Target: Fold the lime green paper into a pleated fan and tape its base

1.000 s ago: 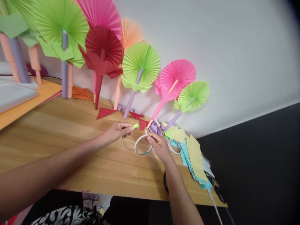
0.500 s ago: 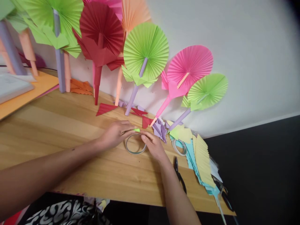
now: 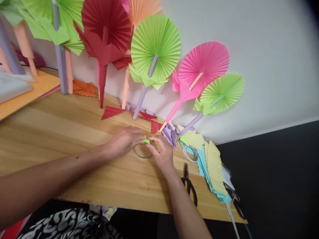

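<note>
A small strip of bright green paper (image 3: 146, 141) shows between my two hands over the middle of the wooden table. My left hand (image 3: 124, 141) has its fingers pressed together on the paper's left end. From the right, my right hand (image 3: 160, 149) pinches the same paper between thumb and fingers. Most of the paper is covered by my fingers. Just below them lies a roll of tape (image 3: 143, 157), its upper rim hidden behind the hands.
Paper fans on rolled sticks lean on the wall, among them a green fan (image 3: 156, 43) and a pink fan (image 3: 204, 63). Black scissors (image 3: 189, 186) lie right of my forearm. Beyond are a second tape roll (image 3: 190, 154) and pleated yellow paper (image 3: 214, 167). Red scraps (image 3: 112, 112) lie behind.
My right hand has shifted its grip, its thumb rising onto the green paper. The hands now cover more of the tape roll. The view has tilted slightly.
</note>
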Action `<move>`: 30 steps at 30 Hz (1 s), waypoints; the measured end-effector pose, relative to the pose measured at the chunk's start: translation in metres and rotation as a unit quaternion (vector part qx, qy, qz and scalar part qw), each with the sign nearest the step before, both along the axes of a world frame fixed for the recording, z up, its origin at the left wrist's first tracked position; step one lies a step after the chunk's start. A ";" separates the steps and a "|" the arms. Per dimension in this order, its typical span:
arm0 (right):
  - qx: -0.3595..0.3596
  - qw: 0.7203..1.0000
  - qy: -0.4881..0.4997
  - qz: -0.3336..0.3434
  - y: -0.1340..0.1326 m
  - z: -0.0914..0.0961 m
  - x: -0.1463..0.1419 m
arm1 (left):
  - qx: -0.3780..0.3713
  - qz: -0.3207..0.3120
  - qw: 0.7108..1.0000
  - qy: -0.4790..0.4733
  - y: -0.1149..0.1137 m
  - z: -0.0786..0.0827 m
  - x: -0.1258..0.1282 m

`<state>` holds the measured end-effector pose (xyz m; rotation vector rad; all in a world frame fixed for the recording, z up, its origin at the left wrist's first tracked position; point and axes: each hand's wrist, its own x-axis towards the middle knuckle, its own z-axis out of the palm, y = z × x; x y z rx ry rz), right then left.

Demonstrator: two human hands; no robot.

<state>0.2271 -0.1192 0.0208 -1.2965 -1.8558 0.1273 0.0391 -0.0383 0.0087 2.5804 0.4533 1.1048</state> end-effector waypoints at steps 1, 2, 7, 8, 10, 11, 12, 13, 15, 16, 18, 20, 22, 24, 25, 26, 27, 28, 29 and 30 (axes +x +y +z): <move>0.001 1.000 -0.002 -0.004 0.000 0.000 -0.001 | 0.000 -0.001 1.000 0.006 0.000 0.000 0.000; 0.000 1.000 -0.004 -0.006 0.000 0.000 -0.001 | 0.000 -0.001 1.000 0.011 0.000 -0.001 0.000; -0.029 0.999 -0.016 -0.016 -0.001 0.002 -0.003 | -0.025 -0.018 0.999 0.035 0.001 -0.003 0.000; -0.032 0.999 -0.016 -0.019 -0.001 0.001 -0.003 | -0.032 -0.019 0.999 0.037 0.002 -0.003 0.000; -0.031 0.999 -0.016 -0.033 -0.001 0.000 0.000 | -0.038 -0.010 0.998 0.042 0.006 -0.004 -0.002; -0.026 0.999 -0.016 -0.041 0.000 -0.001 0.001 | -0.039 0.001 0.998 0.047 0.008 -0.004 -0.003; -0.020 0.998 -0.016 -0.050 0.000 -0.002 0.004 | -0.037 0.013 0.998 0.051 0.012 -0.004 -0.004; -0.013 0.998 -0.017 -0.058 0.001 -0.003 0.006 | -0.033 0.027 0.998 0.054 0.015 -0.005 -0.006; 0.004 0.997 -0.021 -0.073 0.001 -0.003 0.011 | -0.025 0.047 0.997 0.054 0.021 -0.006 -0.008; 0.012 0.997 -0.023 -0.079 0.002 -0.002 0.014 | -0.023 0.054 0.997 0.053 0.024 -0.006 -0.009; 0.026 0.996 -0.026 -0.086 0.002 -0.002 0.018 | -0.022 0.062 0.997 0.050 0.029 -0.006 -0.011; 0.034 0.995 -0.029 -0.092 0.002 -0.001 0.020 | -0.026 0.068 0.996 0.049 0.031 -0.006 -0.013; 0.041 0.994 -0.030 -0.097 0.001 -0.002 0.021 | -0.033 0.071 0.996 0.050 0.033 -0.006 -0.014; 0.046 0.994 -0.028 -0.096 0.001 -0.003 0.020 | -0.035 0.070 0.996 0.052 0.033 -0.005 -0.015; 0.046 0.994 -0.024 -0.095 0.001 -0.003 0.020 | -0.033 0.070 0.996 0.053 0.034 -0.004 -0.015; 0.043 0.994 -0.018 -0.095 0.001 -0.003 0.020 | -0.030 0.071 0.996 0.054 0.034 -0.004 -0.016; 0.038 0.995 -0.011 -0.096 0.001 -0.003 0.019 | -0.028 0.073 0.995 0.056 0.034 -0.003 -0.017; 0.031 0.995 -0.005 -0.094 0.001 -0.003 0.019 | -0.027 0.074 0.995 0.057 0.034 -0.002 -0.017; 0.024 0.996 -0.002 -0.089 0.001 -0.003 0.019 | -0.030 0.074 0.995 0.057 0.034 -0.002 -0.018; 0.017 0.997 -0.001 -0.080 0.001 -0.002 0.019 | -0.035 0.071 0.995 0.056 0.035 -0.001 -0.018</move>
